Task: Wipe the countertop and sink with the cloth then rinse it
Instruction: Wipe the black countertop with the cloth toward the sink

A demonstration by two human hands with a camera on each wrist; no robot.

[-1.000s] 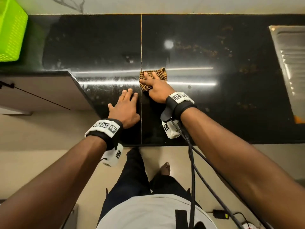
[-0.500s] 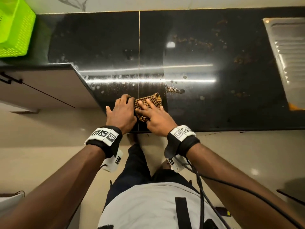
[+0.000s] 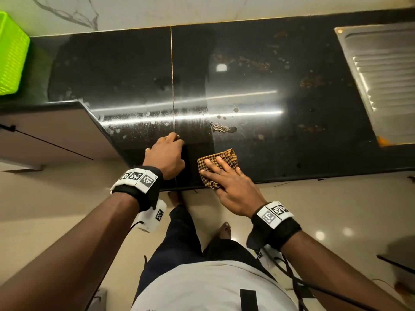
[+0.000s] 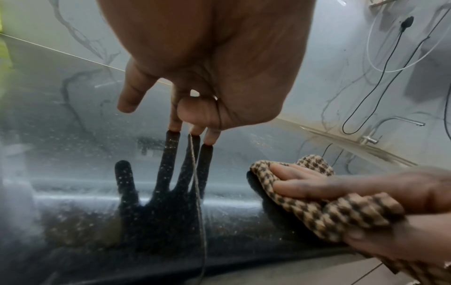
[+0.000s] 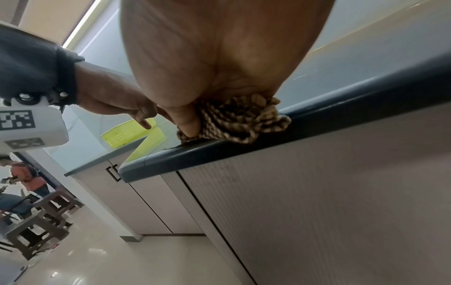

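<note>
A brown-and-black checked cloth [image 3: 221, 159] [image 4: 314, 210] [image 5: 240, 119] lies on the glossy black countertop [image 3: 280, 140] at its front edge, just right of the seam. My right hand [image 3: 211, 167] [image 4: 302, 183] presses on it with straight fingers, and a fold bunches between thumb and index. My left hand [image 3: 170, 140] [image 4: 187, 125] [image 5: 144, 119] stands beside it on the seam, straight fingertips touching the counter and palm raised, holding nothing. The steel sink drainboard [image 3: 381, 81] is at the far right.
Brown crumbs and spots [image 3: 222, 129] lie behind the cloth, and more crumbs [image 3: 249, 62] are scattered toward the wall. A green basket [image 3: 11, 55] stands at the far left. The counter steps back over a cabinet [image 3: 45, 135] on the left. A tap [image 4: 390, 125] is seen in the left wrist view.
My right hand pulled the cloth from mid-counter back to the front edge, then slid it right of the seam. My left hand stayed by the seam and rose onto its fingertips.
</note>
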